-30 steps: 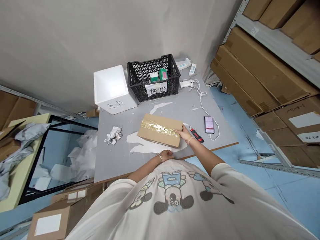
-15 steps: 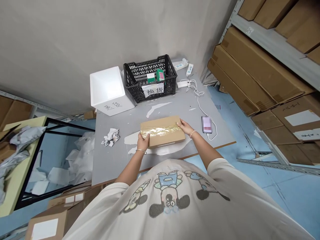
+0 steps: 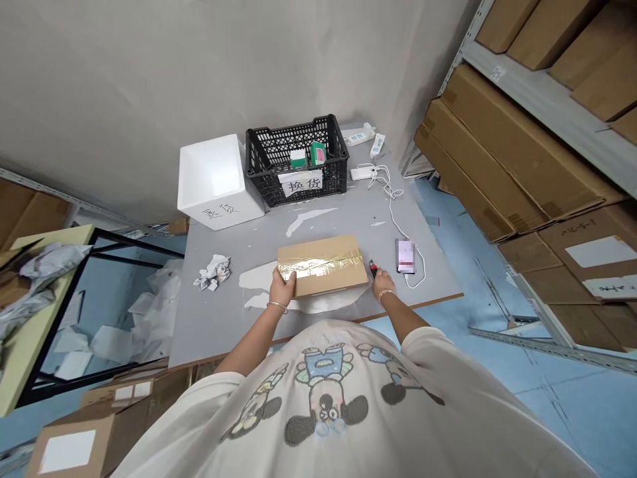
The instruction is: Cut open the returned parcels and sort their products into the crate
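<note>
A cardboard box sealed with shiny clear tape lies on the grey table in front of me. My left hand grips its left end, thumb on top near the tape and fingers round the side. Just off the box's right end, my right hand is closed around a small red-and-black box cutter. The cutter's front end points away from me, and most of its handle is hidden by my fingers. Whether its blade is out is too small to tell.
A black crate with green-and-white cartons and a white foam box stand at the back. Crumpled paper lies left. A phone on a white cable lies right. Shelves of large cartons flank the table.
My right hand has let go of the box's right end, moved slightly down, and now holds a box cutter. My left hand stays on the box. The view has shifted slightly.
</note>
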Tool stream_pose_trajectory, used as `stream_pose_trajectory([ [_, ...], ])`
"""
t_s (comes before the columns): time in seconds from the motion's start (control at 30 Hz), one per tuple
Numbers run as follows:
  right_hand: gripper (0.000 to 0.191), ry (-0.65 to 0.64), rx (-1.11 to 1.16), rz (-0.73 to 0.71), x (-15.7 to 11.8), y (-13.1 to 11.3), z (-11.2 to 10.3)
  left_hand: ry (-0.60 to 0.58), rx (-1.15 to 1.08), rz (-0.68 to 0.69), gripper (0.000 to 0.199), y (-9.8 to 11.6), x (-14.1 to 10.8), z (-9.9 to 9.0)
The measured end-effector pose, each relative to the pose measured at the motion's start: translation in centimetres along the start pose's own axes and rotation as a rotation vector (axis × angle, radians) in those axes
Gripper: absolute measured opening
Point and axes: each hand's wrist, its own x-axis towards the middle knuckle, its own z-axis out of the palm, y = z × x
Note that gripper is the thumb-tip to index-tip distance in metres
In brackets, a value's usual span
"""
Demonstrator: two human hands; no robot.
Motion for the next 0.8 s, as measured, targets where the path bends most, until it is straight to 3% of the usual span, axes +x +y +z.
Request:
stream_pose_trajectory([
  [0.1, 0.044, 0.073, 0.218, 0.083, 0.1, 0.1, -0.2, 0.036, 0.074, 0.06, 0.075, 0.4, 0.1, 0.0],
  [0.27, 0.026, 0.058, 0.514, 0.127, -0.7, 0.8, -1.2, 0.224, 0.387, 0.139, 0.083, 2.8, -1.0, 1.0],
  [0.37, 0.022, -0.052, 0.753, 0.121, -1.3, 0.8, -1.9, 0.094, 0.471, 0.355, 0.082, 5.1, -1.9, 2.6],
  [0.5, 0.043, -0.181, 0.801, 0.088, -1.8, -0.3, -2.8, -0.183, 0.499, 0.609, 0.094, 7.9, -2.2, 5.6],
  [0.6, 0.053, -0.293, 0.833, 0.007, -1.9, -1.4, -3.7, -0.226, 0.546, 0.659, 0.111, 9.0, -1.8, 7.6],
  [0.8, 0.037, -0.376, 0.707, -0.144, -2.0, -3.3, -6.0, -0.282, 0.776, 0.639, 0.123, 9.1, -1.8, 8.8],
])
